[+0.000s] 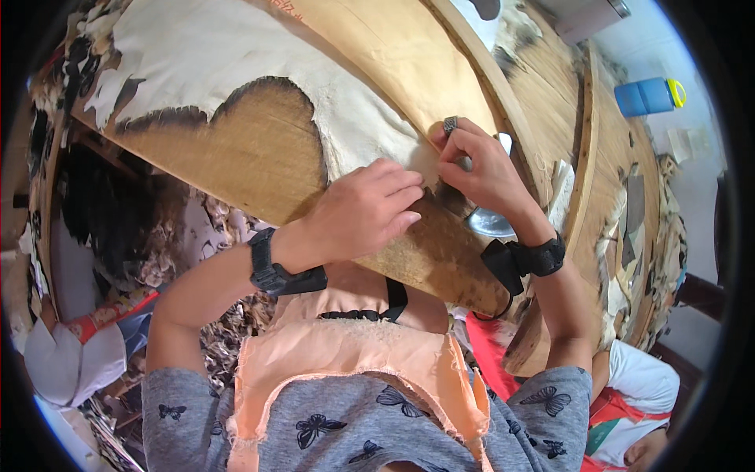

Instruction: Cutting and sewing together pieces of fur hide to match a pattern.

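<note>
— Head view: what are the fingers doing?

— On the left hand [363, 208], at the middle of the frame, they are bent and lie close together over the pale hide [259, 67]. I cannot tell whether they grip it. On the right hand [484, 169], right of the middle, they curl in toward the thumb near the hide's right edge; whatever lies between them is hidden. One finger wears a dark patterned band [450, 124].

— Where is the hide?

— From the upper left to the middle of the frame, its dark, ragged edge lying across a brown wooden board [244, 157]. A cream-yellow sheet [385, 47] adjoins it at the top.

— And farther out?

— Just below the right hand sits a shiny metal piece [491, 224]. A blue bottle [645, 97] with a yellow lid is at the upper right. Other people's white sleeves show at the lower left [75, 358] and lower right.
</note>
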